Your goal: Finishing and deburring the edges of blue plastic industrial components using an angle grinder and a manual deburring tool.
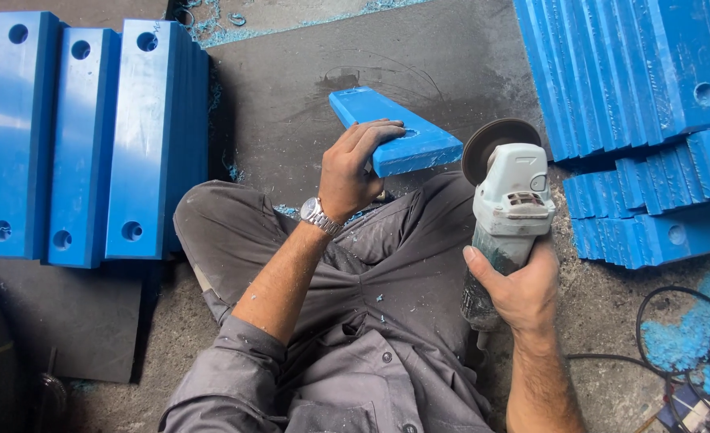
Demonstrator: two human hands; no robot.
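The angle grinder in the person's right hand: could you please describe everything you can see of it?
The angle grinder has a pale grey, grimy head casing and a darker body, gripped from below by the right hand. Its dark round disc points away from the person, close beside the blue plastic block but apparently not touching. Whether it spins cannot be told.

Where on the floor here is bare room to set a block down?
Bare dark mat lies between the left stack and the block under the left hand. Crowded: the right stacks beside the grinder in the right hand, and the cables amid blue dust.
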